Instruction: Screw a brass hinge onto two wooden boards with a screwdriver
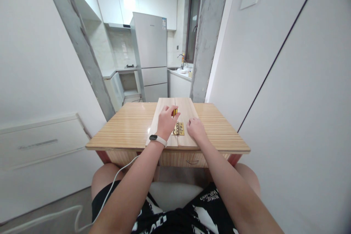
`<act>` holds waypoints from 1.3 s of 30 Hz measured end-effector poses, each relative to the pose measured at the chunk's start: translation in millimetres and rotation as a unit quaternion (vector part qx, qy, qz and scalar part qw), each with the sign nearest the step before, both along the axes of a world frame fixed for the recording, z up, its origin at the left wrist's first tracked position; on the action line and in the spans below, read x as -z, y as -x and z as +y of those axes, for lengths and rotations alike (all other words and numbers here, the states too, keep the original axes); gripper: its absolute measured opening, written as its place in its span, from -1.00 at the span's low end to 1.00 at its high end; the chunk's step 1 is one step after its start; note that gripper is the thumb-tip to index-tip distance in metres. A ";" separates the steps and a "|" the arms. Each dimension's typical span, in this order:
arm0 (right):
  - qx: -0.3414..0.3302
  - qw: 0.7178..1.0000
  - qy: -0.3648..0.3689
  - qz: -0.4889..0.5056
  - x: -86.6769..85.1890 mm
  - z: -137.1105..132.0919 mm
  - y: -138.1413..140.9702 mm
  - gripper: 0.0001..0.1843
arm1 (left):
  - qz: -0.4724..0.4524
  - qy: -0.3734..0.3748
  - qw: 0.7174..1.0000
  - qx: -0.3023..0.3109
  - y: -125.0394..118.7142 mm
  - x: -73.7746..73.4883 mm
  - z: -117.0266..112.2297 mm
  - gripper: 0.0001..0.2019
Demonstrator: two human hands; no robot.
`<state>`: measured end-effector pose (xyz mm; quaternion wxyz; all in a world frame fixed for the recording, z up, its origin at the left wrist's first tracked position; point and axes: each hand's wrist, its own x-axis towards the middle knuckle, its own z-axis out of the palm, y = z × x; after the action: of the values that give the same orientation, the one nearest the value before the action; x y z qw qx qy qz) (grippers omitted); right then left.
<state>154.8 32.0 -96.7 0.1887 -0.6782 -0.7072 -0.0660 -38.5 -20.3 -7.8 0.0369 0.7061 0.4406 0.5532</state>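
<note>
Two light wooden boards (189,111) lie side by side on a small wooden table (128,124), and a brass hinge (179,128) spans the seam between them. My left hand (166,120) is closed round a small yellow and black tool (174,112) just above the hinge. It wears a black band with a white strap at the wrist. My right hand (195,128) rests on the right board beside the hinge, fingers curled; whether they hold anything is hidden.
A white cable (109,190) trails from under the table across my left thigh to the floor. A white cabinet (38,146) stands at the left. Behind the table are a fridge (150,55), a kitchen counter and a grey pillar (205,36).
</note>
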 end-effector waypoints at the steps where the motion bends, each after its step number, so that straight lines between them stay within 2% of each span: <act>1: 0.000 1.000 -0.003 0.001 0.2 -0.1 0.1 -0.62 | -0.003 0.002 1.000 -0.005 0.0 0.5 0.3 -0.74; 7: 0.001 1.000 -0.008 0.000 0.1 0.5 0.2 -0.62 | -0.028 0.010 0.999 0.020 -0.8 0.7 0.0 -0.73; 13: -0.001 1.000 -0.005 0.005 0.4 1.0 -0.8 -0.62 | -0.048 0.039 0.992 0.109 4.1 -2.5 4.0 -0.72; 16: -0.003 1.000 0.001 0.002 -0.3 0.2 -0.7 -0.61 | -0.053 0.040 0.990 0.128 6.1 -2.2 4.5 -0.72; 19: 0.001 1.000 0.010 -0.001 -1.2 -0.4 -0.4 -0.61 | -0.051 0.020 0.992 0.114 3.9 -1.0 1.7 -0.72; 22: 0.000 1.000 0.001 -0.004 -0.9 -0.2 -0.3 -0.61 | -0.045 0.000 0.996 0.073 -0.7 0.8 -0.8 -0.71; 27: 0.000 1.000 -0.008 -0.002 -0.2 -0.1 0.0 -0.61 | -0.021 0.015 0.999 0.025 -5.0 3.0 0.9 -0.72; 30: 0.002 1.000 -0.003 -0.001 -1.0 -0.2 0.5 -0.61 | -0.028 0.018 0.999 0.003 -5.0 3.3 1.1 -0.66; 39: 0.002 1.000 -0.009 0.000 0.4 1.0 -0.3 -0.62 | -0.024 0.003 1.000 0.015 -5.0 1.6 -1.3 -0.75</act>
<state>155.1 33.0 -97.1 0.1943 -0.6778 -0.7054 -0.0727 -33.4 -21.6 -9.4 0.0579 0.6991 0.4308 0.5678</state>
